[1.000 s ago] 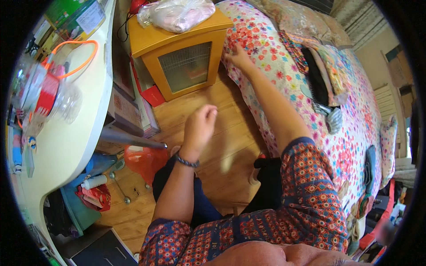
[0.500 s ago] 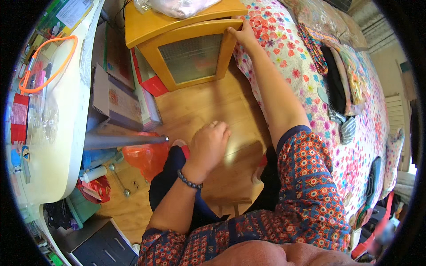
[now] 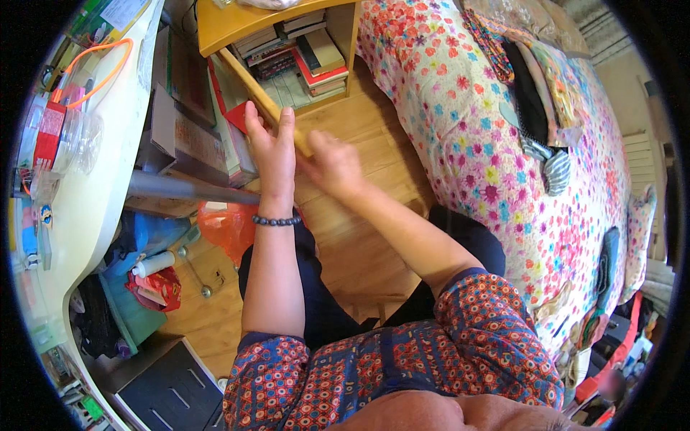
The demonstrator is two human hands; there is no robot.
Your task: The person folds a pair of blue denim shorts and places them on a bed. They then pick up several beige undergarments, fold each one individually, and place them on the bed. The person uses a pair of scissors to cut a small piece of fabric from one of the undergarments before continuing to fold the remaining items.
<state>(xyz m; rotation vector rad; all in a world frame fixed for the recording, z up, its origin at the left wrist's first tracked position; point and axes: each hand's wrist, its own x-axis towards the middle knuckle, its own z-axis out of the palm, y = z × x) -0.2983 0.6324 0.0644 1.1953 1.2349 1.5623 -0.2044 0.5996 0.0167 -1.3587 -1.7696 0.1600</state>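
Head view, the only one: your left hand (image 3: 272, 147) lies flat along the swung-open yellow wooden cabinet door (image 3: 267, 100), fingers straight and together, thumb side pressed to the door's edge, not curled round it. Your right hand (image 3: 332, 164) sits just beside it at the door's lower end; it's motion-blurred, so you can't tell if it grips the edge or only touches it. The two hands are close together, nearly touching. A dark beaded bracelet (image 3: 276, 220) rings your left wrist. The door belongs to the small yellow wooden cabinet (image 3: 237, 18) at top centre, standing on the wood plank floor (image 3: 359, 237) hard against the floral-print bedspread (image 3: 489, 136). The cabinet is open: inside, a flat stack of books and notebooks (image 3: 305, 54), red and dark covers, lying horizontally, filling most of the compartment; paler sheets lie under them. Left of the cabinet, brown cardboard boxes (image 3: 187, 133) stand on edge, packed tight, contents hidden. Below your left forearm, an orange translucent plastic bag (image 3: 228, 226) on the floor, contents unclear. Under the white table (image 3: 93, 208) on your left, a teal plastic tub (image 3: 129, 312) with a white bottle (image 3: 153, 263) and a red packet (image 3: 157, 287) at its rim. On the tabletop, a clear plastic container (image 3: 75, 140) with a red label, beside an orange cable loop (image 3: 97, 61).
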